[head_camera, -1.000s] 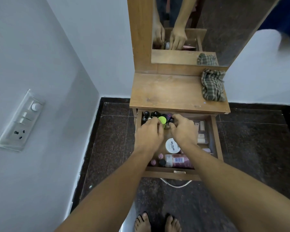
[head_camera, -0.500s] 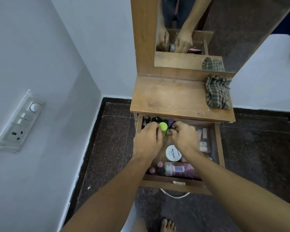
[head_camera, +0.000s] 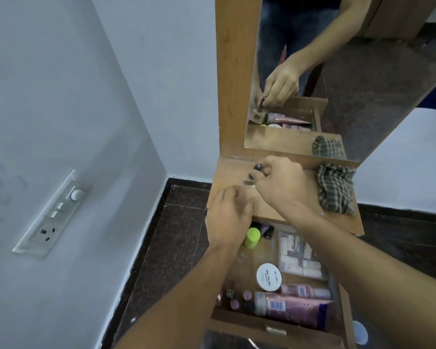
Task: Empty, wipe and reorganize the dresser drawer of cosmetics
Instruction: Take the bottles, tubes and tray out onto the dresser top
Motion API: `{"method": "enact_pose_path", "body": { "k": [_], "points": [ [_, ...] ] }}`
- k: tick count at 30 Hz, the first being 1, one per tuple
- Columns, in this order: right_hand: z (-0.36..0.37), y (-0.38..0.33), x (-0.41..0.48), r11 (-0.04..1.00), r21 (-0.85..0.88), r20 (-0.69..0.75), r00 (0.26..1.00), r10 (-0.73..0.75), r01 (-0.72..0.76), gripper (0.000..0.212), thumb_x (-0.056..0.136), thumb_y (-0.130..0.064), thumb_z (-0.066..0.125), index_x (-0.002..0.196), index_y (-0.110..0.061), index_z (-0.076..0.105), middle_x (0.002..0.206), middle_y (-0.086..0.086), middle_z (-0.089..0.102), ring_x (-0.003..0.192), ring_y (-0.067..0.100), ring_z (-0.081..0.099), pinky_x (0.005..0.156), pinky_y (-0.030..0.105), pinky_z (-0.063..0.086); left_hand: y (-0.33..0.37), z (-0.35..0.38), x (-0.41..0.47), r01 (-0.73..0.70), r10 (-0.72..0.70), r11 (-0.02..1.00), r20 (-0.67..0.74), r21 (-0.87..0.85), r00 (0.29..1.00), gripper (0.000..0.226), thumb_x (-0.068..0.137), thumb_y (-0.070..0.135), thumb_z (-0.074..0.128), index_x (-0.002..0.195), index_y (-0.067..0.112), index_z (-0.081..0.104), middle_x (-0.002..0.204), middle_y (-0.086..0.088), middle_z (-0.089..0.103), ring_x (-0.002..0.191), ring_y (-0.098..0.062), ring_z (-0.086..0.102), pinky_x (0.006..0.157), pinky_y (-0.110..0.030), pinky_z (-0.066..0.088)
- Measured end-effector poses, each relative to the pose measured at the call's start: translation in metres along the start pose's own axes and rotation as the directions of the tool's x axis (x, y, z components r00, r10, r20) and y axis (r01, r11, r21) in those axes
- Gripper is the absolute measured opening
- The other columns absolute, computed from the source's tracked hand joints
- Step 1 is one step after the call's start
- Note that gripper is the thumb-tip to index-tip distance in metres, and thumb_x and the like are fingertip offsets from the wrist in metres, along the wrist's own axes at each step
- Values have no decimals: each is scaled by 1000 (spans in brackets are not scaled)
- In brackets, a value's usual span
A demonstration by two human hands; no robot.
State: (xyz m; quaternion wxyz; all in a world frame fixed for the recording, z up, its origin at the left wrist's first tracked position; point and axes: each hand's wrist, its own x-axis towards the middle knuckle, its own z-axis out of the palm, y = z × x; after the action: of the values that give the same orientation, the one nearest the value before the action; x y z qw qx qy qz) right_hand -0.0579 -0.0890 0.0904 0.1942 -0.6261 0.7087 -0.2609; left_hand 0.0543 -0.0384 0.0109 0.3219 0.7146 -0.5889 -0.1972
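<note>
R hand [head_camera: 280, 182] mid-frame pinches small dark-cap bottles [head_camera: 252, 176], approx upright, just above dresser top [head_camera: 227, 177]. Set-down spot is straight below, R hand nearer. L hand [head_camera: 227, 217] curled at top's front edge, contents can't tell. Drawer [head_camera: 275, 326] at lower centre is mostly full.
</note>
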Motion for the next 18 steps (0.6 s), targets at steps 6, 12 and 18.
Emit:
{"method": "enact_pose_path", "body": {
  "k": [6,12,18],
  "points": [
    [38,-38,50,1000,14,29,999,-18,18,12,87,-20,62,91,-18,73,85,2,74,86,28,68,74,36,59,-5,7,62,111,-113,993,-63,-30,992,39,93,33,64,130,22,60,123,2,61,115,-24,57,89,-41,49],
    [65,-45,76,1000,-20,52,999,15,-14,14,89,-19,61,93,-15,74,89,5,73,87,30,67,77,40,60,-19,12,102,183,-190,981,-114,-72,975,32,97,36,55,123,19,61,116,-3,66,104,-30,63,80,-39,45],
    [79,-43,86,999,-23,72,997,41,-39,14,92,-22,63,93,-13,74,89,7,73,87,29,69,79,41,61,-26,20,118,176,-175,984,-140,-8,975,27,101,34,49,117,23,69,108,-4,68,95,-33,65,70,-36,41]
  ]
}}
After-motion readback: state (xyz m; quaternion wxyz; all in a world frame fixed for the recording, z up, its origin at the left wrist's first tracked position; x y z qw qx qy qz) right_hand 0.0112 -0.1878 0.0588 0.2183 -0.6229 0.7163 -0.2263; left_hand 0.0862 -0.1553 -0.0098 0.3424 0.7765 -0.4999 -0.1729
